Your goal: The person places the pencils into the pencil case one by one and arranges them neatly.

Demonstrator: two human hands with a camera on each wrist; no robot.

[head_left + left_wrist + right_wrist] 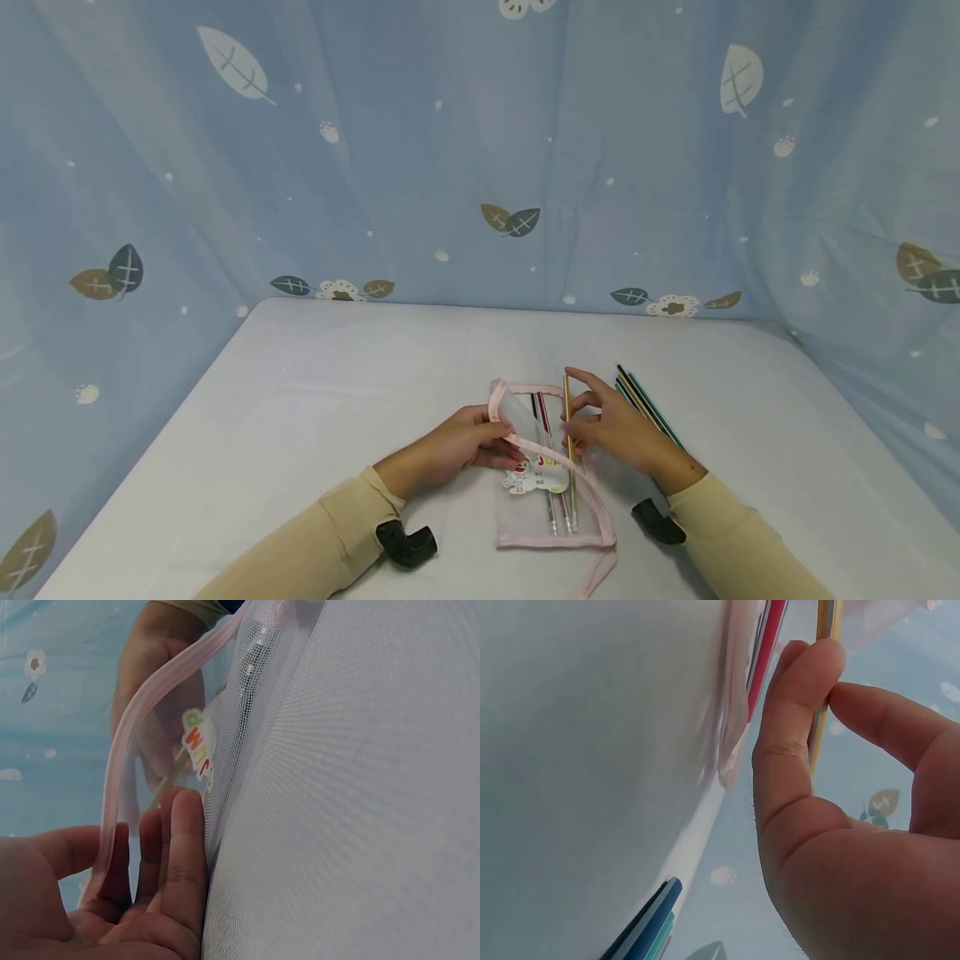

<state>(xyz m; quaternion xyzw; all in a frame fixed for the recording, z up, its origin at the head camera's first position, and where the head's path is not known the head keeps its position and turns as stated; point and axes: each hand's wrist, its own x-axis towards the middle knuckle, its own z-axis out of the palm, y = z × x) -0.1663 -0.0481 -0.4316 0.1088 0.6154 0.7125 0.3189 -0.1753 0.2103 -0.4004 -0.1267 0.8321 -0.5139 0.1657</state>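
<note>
A mesh pencil case (517, 518) with pink trim and a cartoon sticker (536, 475) lies on the table, its mouth held up. My left hand (474, 437) holds the case by the pink trim (124, 742), which runs between thumb and fingers in the left wrist view. A yellow pencil (567, 408) is pinched by my right hand (618, 429), the index finger reaching toward its upper end. The pencil's lower part is inside the case, beside a red pencil (543, 408) and a dark pencil (534, 407). Their whitish ends show near the bottom seam.
Several more pencils (647, 400) lie together on the white table (360, 367), partly behind my right forearm. A pink strap (596, 575) trails from the case's near right corner. Behind the table hangs a blue leaf-patterned cloth (420, 150). Black devices (408, 546) sit at both wrists.
</note>
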